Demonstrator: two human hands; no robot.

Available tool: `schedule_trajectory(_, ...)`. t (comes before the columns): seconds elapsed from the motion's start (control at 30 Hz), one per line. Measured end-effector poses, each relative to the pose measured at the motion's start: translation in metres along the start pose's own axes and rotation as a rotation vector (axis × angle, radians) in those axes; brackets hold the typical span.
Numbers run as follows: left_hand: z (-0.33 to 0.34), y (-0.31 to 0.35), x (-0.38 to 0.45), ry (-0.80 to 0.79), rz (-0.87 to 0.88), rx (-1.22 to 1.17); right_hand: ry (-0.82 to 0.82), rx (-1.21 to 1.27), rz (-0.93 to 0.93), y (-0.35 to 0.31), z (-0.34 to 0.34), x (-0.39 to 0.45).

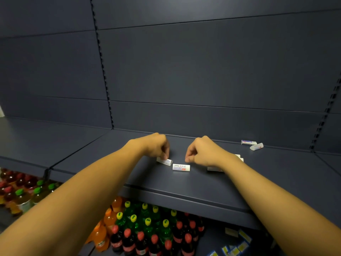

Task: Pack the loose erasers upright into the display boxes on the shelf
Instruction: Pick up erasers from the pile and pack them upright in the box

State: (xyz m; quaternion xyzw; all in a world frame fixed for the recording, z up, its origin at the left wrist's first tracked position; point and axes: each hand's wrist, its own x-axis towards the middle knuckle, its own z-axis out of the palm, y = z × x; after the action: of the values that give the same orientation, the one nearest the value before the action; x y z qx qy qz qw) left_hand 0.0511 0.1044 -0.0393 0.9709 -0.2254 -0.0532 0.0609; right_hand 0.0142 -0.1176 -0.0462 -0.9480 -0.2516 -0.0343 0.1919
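Observation:
Small white erasers with printed sleeves lie flat on the dark blue shelf (pixel 203 189). My left hand (pixel 155 146) has its fingers curled and pinches the top of one eraser (pixel 165 161). A second eraser (pixel 181 167) lies flat between my hands, untouched. My right hand (pixel 204 152) hovers just right of it with curled fingers, and I see nothing in it. More erasers (pixel 239 157) peek out behind my right wrist, partly hidden. Two further erasers (pixel 248 142) (pixel 256 146) lie at the back right. No display box is in view.
The shelf's back panel (pixel 203 71) rises right behind the erasers. Below the shelf's front edge stand several bottles with green, red and orange contents (pixel 147 230). Small blue and yellow packs (pixel 238 244) sit at the lower right.

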Motion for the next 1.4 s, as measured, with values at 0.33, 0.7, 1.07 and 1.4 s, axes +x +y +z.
schedule_trajectory(0.33, -0.003, -0.010, -0.007, -0.103, -0.013, 0.020, -0.153, -0.099, -0.004, -0.021, 0.021, 0.022)
schedule_trajectory(0.7, -0.002, -0.006, -0.002, -0.111, -0.022, -0.023, -0.062, 0.362, 0.131, 0.000, 0.001, 0.016)
schedule_trajectory(1.07, 0.000, -0.001, 0.003, -0.095, -0.023, -0.164, -0.117, 0.353, 0.211, 0.035, -0.010, 0.001)
schedule_trajectory(1.4, -0.001, -0.002, 0.002, -0.039, -0.045, -0.161, -0.214, 0.181, 0.226, 0.032, -0.008, 0.003)
